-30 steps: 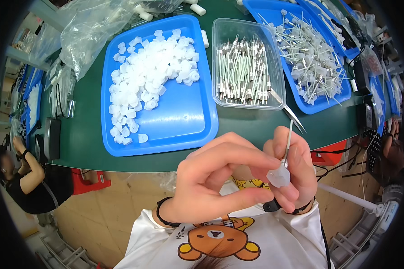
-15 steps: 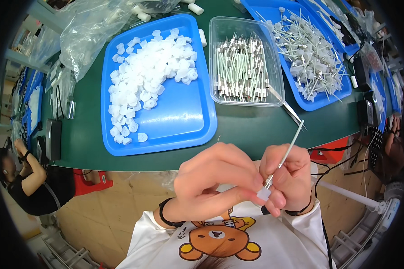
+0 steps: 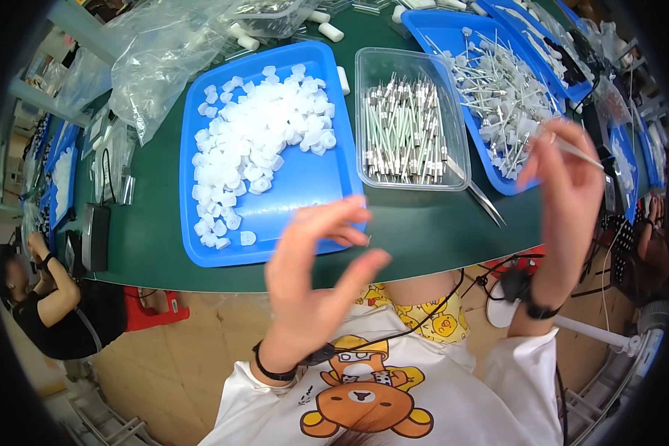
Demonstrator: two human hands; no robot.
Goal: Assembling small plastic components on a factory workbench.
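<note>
My left hand [image 3: 312, 275] hangs open, thumb and fingers apart, at the near right corner of a blue tray [image 3: 305, 195] heaped with translucent white plastic caps [image 3: 249, 137]. Nothing is in it. Blurred by motion, my right hand [image 3: 569, 186] is over the near right side of another blue tray [image 3: 507, 186]. Its fingers pinch a thin pale rod [image 3: 581, 154], which sticks out to the right. That tray holds a pile of capped rods [image 3: 502, 93]. Between the trays, a clear plastic box [image 3: 453, 182] contains many pale rods with metal sleeves [image 3: 401, 134].
Tweezers [image 3: 487, 205] lie on the green table [image 3: 424, 230] beside the clear box. Clear plastic bags [image 3: 149, 82] and white cylinders [image 3: 331, 31] are at the back. A third blue tray [image 3: 580, 93] stands far right. Another person [image 3: 52, 297] sits at the left beside a red stool [image 3: 152, 308].
My hands have parted. The right one carried the capped rod up and right to the tray of capped rods; the left let go and moved left, opening toward the tray of caps.
</note>
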